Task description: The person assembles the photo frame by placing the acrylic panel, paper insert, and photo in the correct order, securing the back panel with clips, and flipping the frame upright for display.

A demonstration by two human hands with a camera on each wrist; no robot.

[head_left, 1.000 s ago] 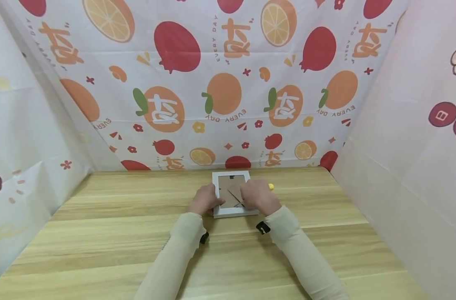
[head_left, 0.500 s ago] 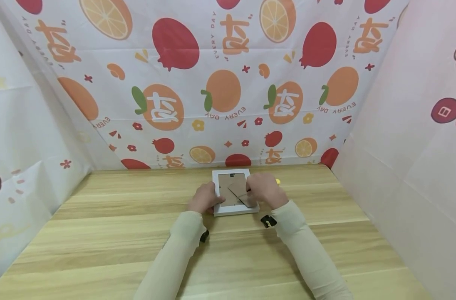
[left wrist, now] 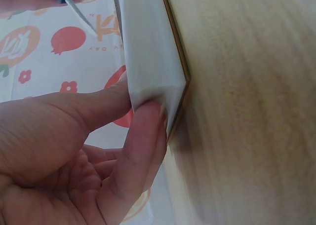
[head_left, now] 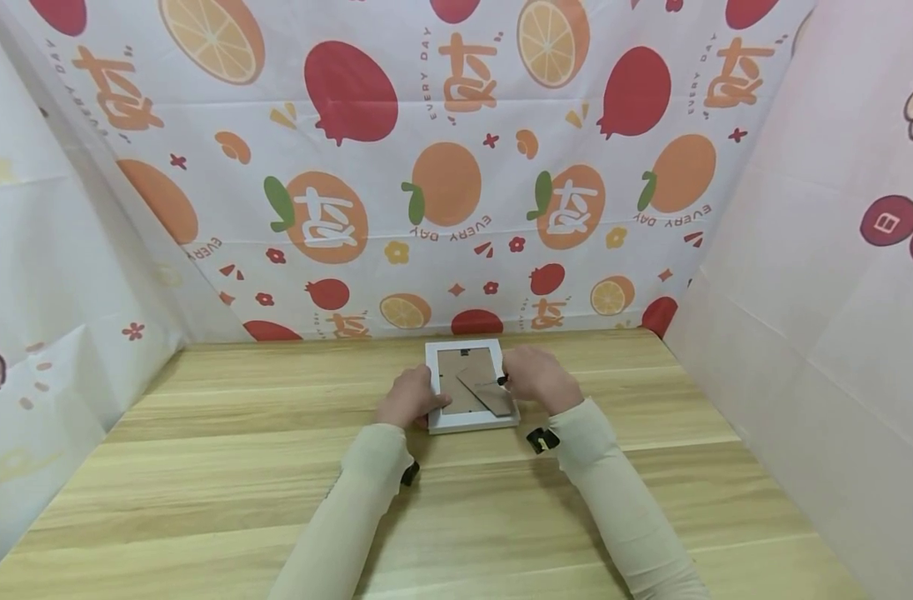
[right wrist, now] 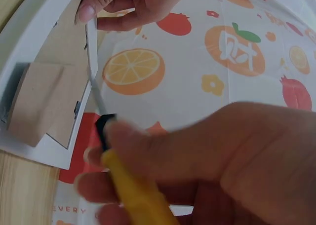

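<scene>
A white picture frame (head_left: 464, 424) lies back side up on the table, with brown backing board (head_left: 453, 392) inside its rim. Its stand leg (head_left: 494, 398) slants across the board toward the lower right. My left hand (head_left: 410, 398) grips the frame's left side; in the left wrist view, fingers press its white edge near a corner. In my right hand (head_left: 542, 379), just right of the frame, is a screwdriver (right wrist: 133, 185) with a yellow and black handle. Its thin metal shaft points left over the frame. Whether the tip touches anything, I cannot tell.
The wood-grain table (head_left: 276, 500) extends to both sides and in front of the frame. A fruit-print cloth (head_left: 381, 192) hangs right behind the table's back edge. Pale cloths hang at the left (head_left: 59, 250) and right (head_left: 786, 317).
My right hand has shifted right with the screwdriver, from over the backing to beside the frame's right edge. More of the stand leg now shows. The left hand keeps its grip.
</scene>
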